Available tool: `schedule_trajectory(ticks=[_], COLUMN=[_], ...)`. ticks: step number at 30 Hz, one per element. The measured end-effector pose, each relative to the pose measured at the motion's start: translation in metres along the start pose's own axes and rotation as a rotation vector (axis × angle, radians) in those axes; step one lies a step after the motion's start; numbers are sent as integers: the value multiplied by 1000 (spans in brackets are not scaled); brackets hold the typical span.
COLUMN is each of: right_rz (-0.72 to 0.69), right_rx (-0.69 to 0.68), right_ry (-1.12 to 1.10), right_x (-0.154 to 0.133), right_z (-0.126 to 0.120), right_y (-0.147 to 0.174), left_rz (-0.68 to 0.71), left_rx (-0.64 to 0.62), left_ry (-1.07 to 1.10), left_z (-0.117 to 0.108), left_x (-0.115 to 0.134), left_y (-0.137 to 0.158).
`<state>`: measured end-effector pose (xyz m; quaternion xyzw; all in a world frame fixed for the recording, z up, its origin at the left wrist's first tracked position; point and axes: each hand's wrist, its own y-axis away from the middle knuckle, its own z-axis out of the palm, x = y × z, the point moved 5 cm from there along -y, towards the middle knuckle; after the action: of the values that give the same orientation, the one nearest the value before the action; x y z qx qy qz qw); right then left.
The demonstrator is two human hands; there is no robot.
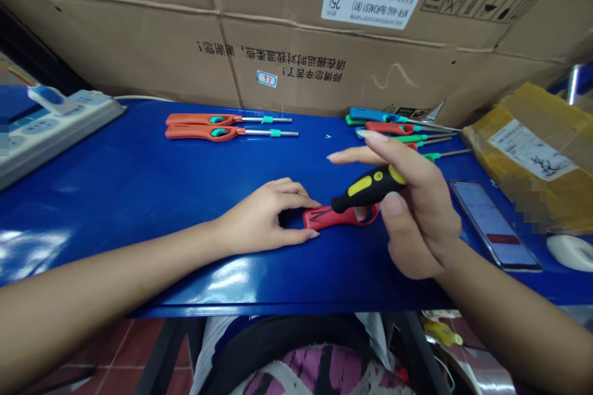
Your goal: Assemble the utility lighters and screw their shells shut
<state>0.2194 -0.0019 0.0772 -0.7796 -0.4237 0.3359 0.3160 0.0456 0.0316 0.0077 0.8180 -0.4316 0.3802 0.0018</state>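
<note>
A red lighter casing [343, 218] with a finger loop at its right end lies on the blue table in front of me. My left hand [273, 213] pinches its left end between thumb and fingers. In my right hand [419, 210] is a screwdriver [368, 189] with a black and yellow handle, tilted, its thin shaft pointing down onto the casing's left part. Thumb and palm grip the handle, while the index finger stretches out above it. Whether the tip sits in a screw is too small to tell.
Two orange gas lighters [201, 131] lie at the back left, several coloured lighters [384, 128] at the back right. A power strip [55, 120] stands left. To the right are a phone [493, 225], a yellow-taped parcel [537, 154] and a white object [571, 252]. A cardboard box [278, 24] walls the back.
</note>
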Motion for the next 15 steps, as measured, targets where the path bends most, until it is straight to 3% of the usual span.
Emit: schedule_trajectory(ticks=[6, 11, 15], right_rz=[-109, 30, -90], right_rx=[110, -24, 70], right_ry=[79, -39, -23], right_x=[-6, 2, -4], right_z=[-5, 2, -1], right_y=[1, 2, -2], left_rz=[-10, 6, -3], left_rx=[16, 12, 6], left_ry=[-2, -8, 4], left_z=[0, 0, 0], left_x=[0, 0, 0], left_y=[1, 0, 0])
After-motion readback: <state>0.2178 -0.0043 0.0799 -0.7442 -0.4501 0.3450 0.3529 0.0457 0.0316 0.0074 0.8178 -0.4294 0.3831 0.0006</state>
